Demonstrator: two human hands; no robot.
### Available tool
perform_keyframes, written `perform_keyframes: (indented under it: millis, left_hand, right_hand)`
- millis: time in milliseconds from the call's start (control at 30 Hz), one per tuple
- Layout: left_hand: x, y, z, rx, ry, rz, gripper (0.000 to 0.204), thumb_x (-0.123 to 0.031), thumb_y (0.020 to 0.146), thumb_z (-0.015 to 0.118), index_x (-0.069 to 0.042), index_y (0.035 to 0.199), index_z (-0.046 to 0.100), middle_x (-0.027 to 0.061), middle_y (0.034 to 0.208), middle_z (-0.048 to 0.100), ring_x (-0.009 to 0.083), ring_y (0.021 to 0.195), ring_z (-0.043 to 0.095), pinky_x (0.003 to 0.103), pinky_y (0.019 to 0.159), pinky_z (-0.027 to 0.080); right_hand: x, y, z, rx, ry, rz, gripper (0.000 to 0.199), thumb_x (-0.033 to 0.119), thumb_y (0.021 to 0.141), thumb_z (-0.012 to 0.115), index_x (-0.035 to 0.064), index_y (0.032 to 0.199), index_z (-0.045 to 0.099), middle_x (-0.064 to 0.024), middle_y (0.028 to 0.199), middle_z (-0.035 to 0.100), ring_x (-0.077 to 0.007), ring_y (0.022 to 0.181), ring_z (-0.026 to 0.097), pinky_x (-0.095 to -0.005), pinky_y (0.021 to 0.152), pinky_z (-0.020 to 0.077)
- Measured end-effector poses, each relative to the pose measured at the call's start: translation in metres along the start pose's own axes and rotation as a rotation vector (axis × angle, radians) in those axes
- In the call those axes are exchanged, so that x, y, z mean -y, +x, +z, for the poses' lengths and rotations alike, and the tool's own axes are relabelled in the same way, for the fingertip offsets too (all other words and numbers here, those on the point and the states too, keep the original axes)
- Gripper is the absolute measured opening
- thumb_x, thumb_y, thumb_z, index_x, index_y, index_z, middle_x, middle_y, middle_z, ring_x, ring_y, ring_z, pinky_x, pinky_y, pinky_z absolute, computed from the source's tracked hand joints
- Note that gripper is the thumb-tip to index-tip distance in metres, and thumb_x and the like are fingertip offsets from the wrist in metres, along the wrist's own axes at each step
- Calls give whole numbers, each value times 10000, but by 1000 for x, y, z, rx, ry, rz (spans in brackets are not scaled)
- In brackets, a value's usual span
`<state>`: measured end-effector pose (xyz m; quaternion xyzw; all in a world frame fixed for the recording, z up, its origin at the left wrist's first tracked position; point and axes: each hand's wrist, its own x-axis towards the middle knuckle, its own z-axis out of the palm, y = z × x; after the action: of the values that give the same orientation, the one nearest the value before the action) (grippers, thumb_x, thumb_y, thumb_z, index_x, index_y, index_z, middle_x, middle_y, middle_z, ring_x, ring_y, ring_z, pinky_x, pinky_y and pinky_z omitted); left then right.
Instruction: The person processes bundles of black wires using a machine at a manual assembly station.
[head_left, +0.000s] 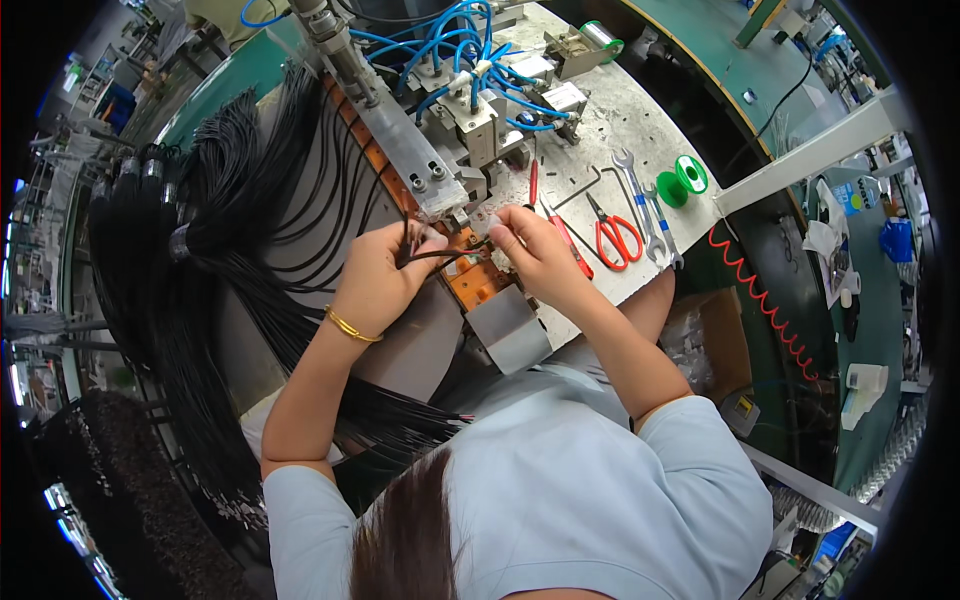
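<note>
My left hand (385, 272), with a yellow bangle at its wrist, is closed on a black cable (428, 257) beside the machine head. The cable's thin coloured wires (474, 251) reach across an orange fixture (474, 284) toward my right hand (540, 258). That hand is pinched at the wire ends; whatever small thing lies between its fingertips cannot be made out. Close under my fingers, a metal press head (447, 205) stands over the fixture. A grey metal plate (510, 330) sits at the fixture's near end.
Thick bundles of black cables (215, 240) hang at the left. Blue air tubes (470, 50) crowd the machine. On the white table lie wrenches (643, 210), red-handled pliers (618, 243), hex keys (580, 188) and a green solder spool (683, 182). A cardboard box (722, 340) stands at right.
</note>
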<state>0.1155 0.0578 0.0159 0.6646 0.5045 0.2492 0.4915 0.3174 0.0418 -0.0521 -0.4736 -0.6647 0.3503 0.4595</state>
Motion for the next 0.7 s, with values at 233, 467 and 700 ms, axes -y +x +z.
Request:
perform_keyframes:
  millis: [233,467,700]
  left_hand:
    - [-5,1,-4,137,-106,-249,158,-133,874,630,15,930,618,6,707,609,52,538,513,210,478,412]
    - [-1,4,-1,116,-61,-248,182,-154,860,642,13,925,613,57,724,636,106,546,562,247,484,441]
    - [15,1,1,17,420,75,202,-139,809,663,23,917,610,192,780,644,351,679,602,362,629,482]
  right_hand:
    - [-19,5,1,63,-145,12,208,187,937,516,-6,859,506,-97,735,495,-199,717,482,-306,657,397]
    - [-24,1,7,3,40,43,184,155,917,511,-12,840,497,-109,727,501,-237,710,494,-326,643,399]
    - [-23,11,2,-6,-266,-304,168,142,887,538,0,808,498,-113,707,502,-251,652,487,-330,618,396]
